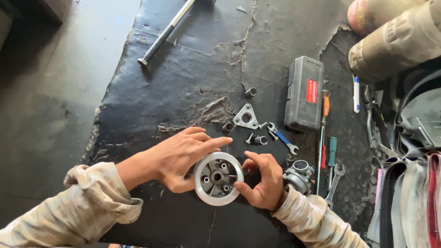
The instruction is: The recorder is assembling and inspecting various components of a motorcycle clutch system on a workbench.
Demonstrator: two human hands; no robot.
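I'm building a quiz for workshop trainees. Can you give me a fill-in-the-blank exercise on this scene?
1. Both hands, left hand and right hand, hold a round grey metal ____.
2. The flat metal bracket above the hands has the shape of a ____.
3. The dark grey plastic case carries a ____ label.

Missing words: hub; triangle; red

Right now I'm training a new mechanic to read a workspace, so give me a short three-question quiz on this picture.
1. True or false: both hands touch the round metal hub.
2. The triangular plate lies: A) beyond the hub, B) under the grey tool case, C) in the left hand.
3. Which hand is nearer the carburettor?

Key: 1 true. 2 A. 3 the right hand.
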